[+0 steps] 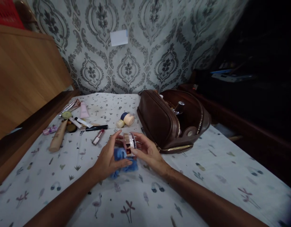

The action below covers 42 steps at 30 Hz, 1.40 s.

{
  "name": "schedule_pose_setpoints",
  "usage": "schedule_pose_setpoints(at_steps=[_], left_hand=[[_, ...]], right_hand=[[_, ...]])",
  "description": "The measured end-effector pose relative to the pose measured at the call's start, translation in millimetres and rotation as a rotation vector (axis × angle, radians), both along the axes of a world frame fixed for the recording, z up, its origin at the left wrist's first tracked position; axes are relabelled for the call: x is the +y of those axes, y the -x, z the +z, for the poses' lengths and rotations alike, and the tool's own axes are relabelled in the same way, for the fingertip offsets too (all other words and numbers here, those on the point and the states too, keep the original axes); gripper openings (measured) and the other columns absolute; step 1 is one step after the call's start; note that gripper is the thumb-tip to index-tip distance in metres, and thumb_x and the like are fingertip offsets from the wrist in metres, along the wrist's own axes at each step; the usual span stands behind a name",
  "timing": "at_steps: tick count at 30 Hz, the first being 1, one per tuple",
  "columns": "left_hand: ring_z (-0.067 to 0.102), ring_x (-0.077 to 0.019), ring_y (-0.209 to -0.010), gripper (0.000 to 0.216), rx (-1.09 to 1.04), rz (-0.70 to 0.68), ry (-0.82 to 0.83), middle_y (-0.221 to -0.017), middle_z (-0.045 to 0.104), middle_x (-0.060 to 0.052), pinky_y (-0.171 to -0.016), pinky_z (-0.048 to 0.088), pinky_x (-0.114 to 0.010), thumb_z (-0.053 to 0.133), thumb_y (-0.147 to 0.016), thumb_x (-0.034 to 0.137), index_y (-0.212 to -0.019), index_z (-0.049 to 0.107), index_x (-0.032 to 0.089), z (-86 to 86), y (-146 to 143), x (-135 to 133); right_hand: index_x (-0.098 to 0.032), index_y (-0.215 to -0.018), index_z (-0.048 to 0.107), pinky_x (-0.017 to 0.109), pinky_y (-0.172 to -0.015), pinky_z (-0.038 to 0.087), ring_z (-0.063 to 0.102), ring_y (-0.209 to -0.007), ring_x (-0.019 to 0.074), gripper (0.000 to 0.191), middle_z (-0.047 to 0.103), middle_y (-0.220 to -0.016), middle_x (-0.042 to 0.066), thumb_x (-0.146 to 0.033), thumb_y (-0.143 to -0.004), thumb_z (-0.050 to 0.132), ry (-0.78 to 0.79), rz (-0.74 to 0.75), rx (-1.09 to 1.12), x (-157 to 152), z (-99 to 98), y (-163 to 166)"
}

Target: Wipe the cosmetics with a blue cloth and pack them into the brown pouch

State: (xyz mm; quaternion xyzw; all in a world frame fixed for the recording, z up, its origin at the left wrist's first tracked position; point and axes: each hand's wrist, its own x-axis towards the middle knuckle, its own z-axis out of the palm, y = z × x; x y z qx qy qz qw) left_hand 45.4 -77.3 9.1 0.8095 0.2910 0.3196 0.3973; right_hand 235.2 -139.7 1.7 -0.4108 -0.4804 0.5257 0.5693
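Observation:
A small round cosmetic jar (129,142) with a clear lid is held between both hands above the patterned sheet (207,176). My right hand (147,151) grips the jar from the right side with curled fingers. My left hand (109,157) holds a blue cloth (123,160) against the jar's lower left, fingers bent around the cloth. Just right of the hands stands an open brown leather toiletry bag (164,123) with a dark bottle (180,108) sticking up inside it.
Several cosmetics lie at the back left: a beige tube (57,138), a pink tube (84,110), a black pencil (96,127), a small lip product (98,137), a cream jar (127,119). A wooden headboard (24,72) rises left; a dark wooden frame (242,126) runs along the right.

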Motion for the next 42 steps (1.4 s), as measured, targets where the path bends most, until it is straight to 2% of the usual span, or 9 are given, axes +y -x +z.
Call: schedule_pose_setpoints(at_steps=[5,9,13,18,21,26,31,36,42], left_hand=[[0.060,-0.0299,-0.115,0.065,0.014,-0.040,0.026,-0.129,0.060,-0.015,-0.101,0.047,-0.048,0.060,-0.090,0.055,-0.140,0.041,0.019,5.9,-1.8,-1.4],[0.059,-0.0296,-0.116,0.073,0.025,-0.012,-0.095,-0.133,0.056,-0.013,-0.102,0.048,-0.049,0.070,-0.083,0.051,-0.144,0.039,0.024,2.4,-3.4,-0.2],[0.051,-0.0311,-0.129,0.069,0.020,-0.018,-0.253,-0.138,0.051,-0.011,-0.107,0.044,-0.049,0.071,-0.084,0.047,-0.144,0.041,0.030,0.0,-2.9,0.1],[0.058,-0.0339,-0.121,0.097,0.065,0.002,-0.058,-0.138,0.054,-0.015,-0.102,0.047,-0.052,0.075,-0.074,0.062,-0.151,0.029,0.025,1.3,-1.0,-1.1],[0.059,-0.0334,-0.120,0.086,0.069,-0.003,-0.034,-0.136,0.057,-0.015,-0.103,0.047,-0.053,0.068,-0.080,0.063,-0.148,0.035,0.022,1.5,-1.4,-1.6],[0.058,-0.0313,-0.119,0.078,0.058,0.034,-0.244,-0.131,0.056,-0.012,-0.100,0.049,-0.049,0.070,-0.080,0.059,-0.144,0.040,0.027,-1.4,-3.6,-1.2],[0.059,-0.0300,-0.117,0.076,0.100,0.045,-0.430,-0.129,0.056,-0.011,-0.096,0.053,-0.046,0.070,-0.082,0.056,-0.146,0.037,0.030,-1.6,-2.5,-1.9],[0.062,-0.0283,-0.112,0.070,0.113,0.086,-0.580,-0.127,0.057,-0.009,-0.090,0.056,-0.040,0.064,-0.086,0.055,-0.147,0.036,0.033,-4.6,-0.4,-2.6],[0.065,-0.0289,-0.106,0.071,0.105,0.120,-0.682,-0.124,0.059,-0.008,-0.083,0.059,-0.038,0.065,-0.084,0.055,-0.146,0.039,0.034,-14.8,-0.1,5.6]], right_hand=[[-0.025,-0.131,0.051,0.029,-0.073,0.054,0.062,-0.098,0.0195,0.067,0.059,-0.117,0.008,-0.050,-0.075,0.079,0.014,-0.004,-0.026,-0.9,-1.2,0.0],[-0.022,-0.126,0.056,0.026,-0.060,0.052,0.062,-0.081,0.0166,0.063,0.064,-0.102,0.006,-0.057,-0.077,0.075,0.005,0.003,-0.010,0.8,0.7,0.2],[-0.019,-0.118,0.062,0.025,-0.054,0.050,0.056,-0.064,0.0120,0.056,0.063,-0.087,0.002,-0.061,-0.081,0.068,0.005,0.007,0.005,1.5,3.7,0.8],[-0.022,-0.127,0.056,0.027,-0.063,0.054,0.063,-0.086,0.0179,0.063,0.064,-0.106,0.006,-0.055,-0.078,0.074,-0.003,0.003,-0.024,-0.3,1.6,1.0],[-0.023,-0.129,0.054,0.029,-0.068,0.055,0.064,-0.091,0.0193,0.065,0.063,-0.110,0.007,-0.054,-0.077,0.076,-0.009,0.001,-0.050,-0.7,-1.2,0.9],[-0.022,-0.121,0.059,0.027,-0.062,0.053,0.062,-0.076,0.0160,0.056,0.065,-0.093,0.004,-0.060,-0.081,0.069,-0.046,0.028,-0.069,-0.4,3.3,0.3],[-0.020,-0.116,0.064,0.026,-0.055,0.050,0.058,-0.065,0.0134,0.058,0.063,-0.081,0.001,-0.066,-0.081,0.067,-0.016,0.036,-0.049,-0.6,5.7,1.7],[-0.020,-0.116,0.063,0.025,-0.053,0.049,0.057,-0.060,0.0119,0.068,0.062,-0.078,-0.001,-0.071,-0.072,0.072,0.048,0.068,0.029,-1.8,1.5,3.9],[-0.020,-0.112,0.065,0.026,-0.052,0.048,0.056,-0.058,0.0116,0.067,0.061,-0.077,-0.001,-0.070,-0.070,0.074,0.075,0.075,0.094,-0.2,-0.3,3.6]])
